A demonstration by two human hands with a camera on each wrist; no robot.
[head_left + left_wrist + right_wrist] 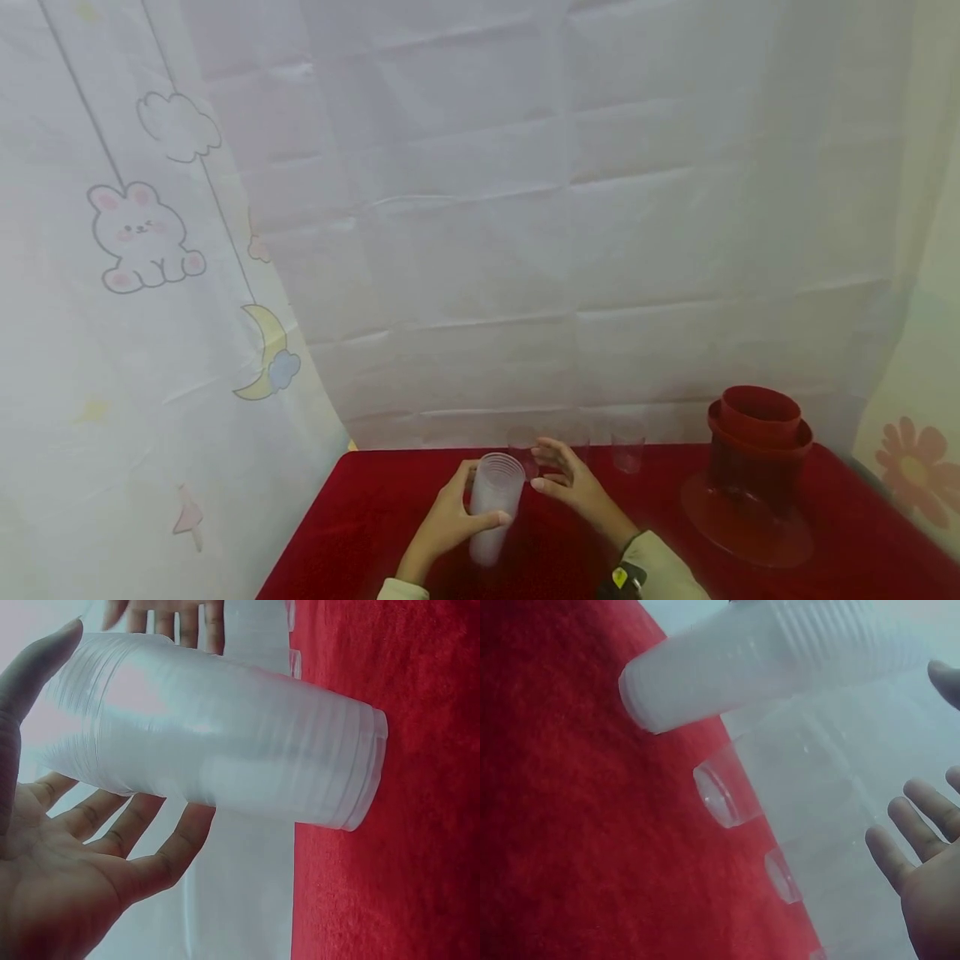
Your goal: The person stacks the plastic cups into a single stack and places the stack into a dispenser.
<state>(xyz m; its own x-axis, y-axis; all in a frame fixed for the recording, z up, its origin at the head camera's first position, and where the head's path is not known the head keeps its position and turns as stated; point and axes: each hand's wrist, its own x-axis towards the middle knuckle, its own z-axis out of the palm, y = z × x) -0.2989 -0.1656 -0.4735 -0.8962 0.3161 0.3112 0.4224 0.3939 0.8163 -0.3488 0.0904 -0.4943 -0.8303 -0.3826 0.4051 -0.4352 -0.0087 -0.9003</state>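
My left hand [448,521] grips a tall stack of nested clear plastic cups [493,500], thumb on one side and fingers on the other. In the left wrist view the stack [225,735] is tilted, its ridged rims near the palm and its base over the red cloth. Beside the rims is my right hand [581,490], fingers spread and holding nothing. The right wrist view shows that hand [937,877] apart from the stack [727,667]. Single clear cups stand behind the hands, one [727,787] nearest the stack and another [782,876] farther along.
A red cloth [360,508] covers the table. At the back, a clear cup [628,450] stands right of the right hand. A red plastic vessel with a wide round base [757,475] occupies the right side. A pale creased curtain [480,250] hangs behind the table.
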